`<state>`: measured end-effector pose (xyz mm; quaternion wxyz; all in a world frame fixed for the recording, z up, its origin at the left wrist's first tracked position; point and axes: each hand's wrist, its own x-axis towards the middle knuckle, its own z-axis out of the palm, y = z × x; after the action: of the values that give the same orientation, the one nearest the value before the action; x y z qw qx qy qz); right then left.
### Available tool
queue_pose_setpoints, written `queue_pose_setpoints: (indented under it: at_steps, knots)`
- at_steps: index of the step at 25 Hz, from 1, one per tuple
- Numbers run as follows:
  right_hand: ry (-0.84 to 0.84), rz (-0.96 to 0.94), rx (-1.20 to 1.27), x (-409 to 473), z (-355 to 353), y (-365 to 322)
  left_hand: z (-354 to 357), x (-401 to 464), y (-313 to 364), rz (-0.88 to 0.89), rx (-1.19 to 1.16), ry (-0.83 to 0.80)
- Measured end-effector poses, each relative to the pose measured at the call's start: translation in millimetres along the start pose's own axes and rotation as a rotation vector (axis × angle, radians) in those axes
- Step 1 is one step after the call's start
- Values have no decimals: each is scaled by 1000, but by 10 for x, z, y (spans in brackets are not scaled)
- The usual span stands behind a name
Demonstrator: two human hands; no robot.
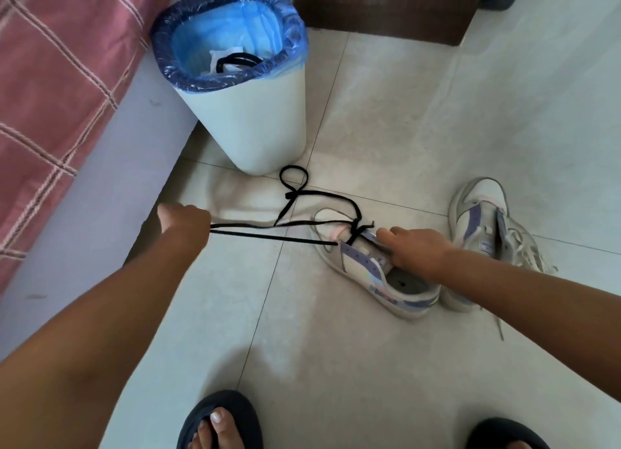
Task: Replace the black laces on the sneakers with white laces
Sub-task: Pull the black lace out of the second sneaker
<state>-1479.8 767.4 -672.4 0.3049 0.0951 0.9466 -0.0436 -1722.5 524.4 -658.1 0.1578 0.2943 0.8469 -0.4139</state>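
1. Nearest, at the bottom edge, two feet in dark slippers [218, 418] stand on the pale tiled floor [369, 364]; only a part of the right slipper shows.
2. Next, the left hand [183, 218] is closed into a fist around the black lace [268, 235]. Two strands of this lace run tight from the fist to the sneaker.
3. Then the right hand [415, 247] rests on the near sneaker [373, 267], with its fingers curled on the tongue area and the thumb side toward the toe. It holds the shoe down on the floor.
4. This near sneaker is white with purple parts and lies with the toe pointing to the upper left. The black lace is threaded only at the lowest eyelets near the toe, and the rest of it lies loose on the tiles, making a loop just in front of the bin.
5. Beside it, to the right, the second sneaker [487, 226] stands on the floor and carries a white lace [524, 250], with one end trailing on the tiles.
6. Farther, a white trash bin [255, 119] with a blue plastic liner [292, 35] stands near a bed with a pink checked cover [57, 89]. Inside the bin lies another black lace [237, 60] on some white paper.
7. Farthest, a dark wooden furniture piece [386, 8] stands behind the bin.
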Motion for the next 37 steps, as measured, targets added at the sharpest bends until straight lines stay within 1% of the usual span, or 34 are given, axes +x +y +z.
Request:
queue_pose_setpoints:
  at_steps: [1, 2, 3, 6, 7, 8, 9, 11, 14, 16, 18, 22, 25, 27, 29, 31, 32, 35, 37]
  knots:
    - [2, -2, 0, 4, -3, -6, -9, -10, 17, -13, -36, -86]
    - [1, -7, -2, 7, -4, -17, -58, -33, 103, 28, -65, -105]
    - [-1, -12, -8, 7, 1, -28, -125, -51, 256, 116, -123, -58]
    - [11, -18, -43, 9, 31, -40, -478, -146, 868, 428, -408, 213]
    - [13, -21, -55, 7, 41, -40, -618, -172, 1046, 496, -470, 291]
    - [14, -25, -60, 5, 43, -42, -764, -188, 1180, 549, -484, 352]
    - [14, -30, -62, 5, 43, -44, -885, -193, 1265, 594, -437, 385]
    - [12, -44, -57, 6, 37, -37, -1027, -174, 1336, 666, -257, 448]
    - [-3, -52, -37, -12, 42, -29, -1019, -122, 1247, 726, -66, 512]
    - [-18, -41, -20, -32, 33, -23, -883, -17, 1097, 643, -81, 530]
    - [-20, -29, -7, -56, 19, -11, -679, 75, 833, 494, -121, 483]
    - [-75, -36, 11, -149, 32, 86, -275, 206, 114, 177, -209, 315]
    - [-151, -49, -22, -329, 115, 243, 39, 240, -404, -71, -210, 138]
    - [-168, -42, -42, -432, 156, 311, 150, 255, -531, -129, -209, 74]
    - [-172, -39, -49, -463, 189, 324, 88, 226, -396, -102, -231, -8]
    - [-162, -45, -77, -449, 176, 299, -112, 167, -89, -3, -287, -14]
    - [-155, -45, -93, -444, 172, 290, -224, 113, 109, 105, -343, 20]
    - [-124, -43, -117, -427, 174, 264, -528, -151, 773, 502, -493, 184]
    - [-114, -41, -100, -414, 180, 234, -697, -357, 1160, 709, -450, 326]
